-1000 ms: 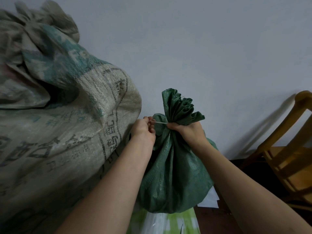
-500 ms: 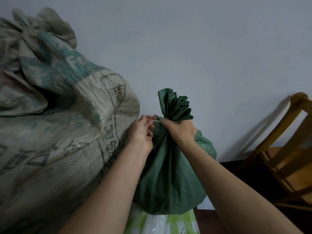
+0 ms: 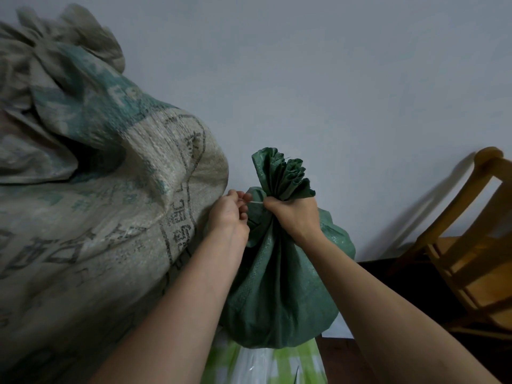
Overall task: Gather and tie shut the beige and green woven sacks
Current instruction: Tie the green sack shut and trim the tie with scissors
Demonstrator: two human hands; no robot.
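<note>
Looking at this biggest-first: the huge beige woven sack with teal and black printing (image 3: 105,217) fills the whole left side, slumped against the pale wall, and its bunched mouth up top looks gathered already, though I can't tell if it's actually tied. Just beside it, touching its flank, is the smaller dark green woven sack (image 3: 279,295), which sits on top of a lime-green and white plastic bag (image 3: 266,364). There's a yellow wooden chair (image 3: 476,245) off to the right, well apart.

The green sack stands upright, long axis vertical, pleated mouth fanned out and pointing up toward the wall.

The right hand (image 3: 293,217) is clenched around the gathered neck just under that fan. The left hand (image 3: 230,214) is closed too, pinching the end of a thin pale string (image 3: 256,201) that runs taut across to the neck.

So I'd say we're mid-tie on the green one: neck gathered, cord being pulled snug. The next move probably needs that squeeze kept on while the string gets wrapped or knotted, otherwise the pleats will spring loose.
</note>
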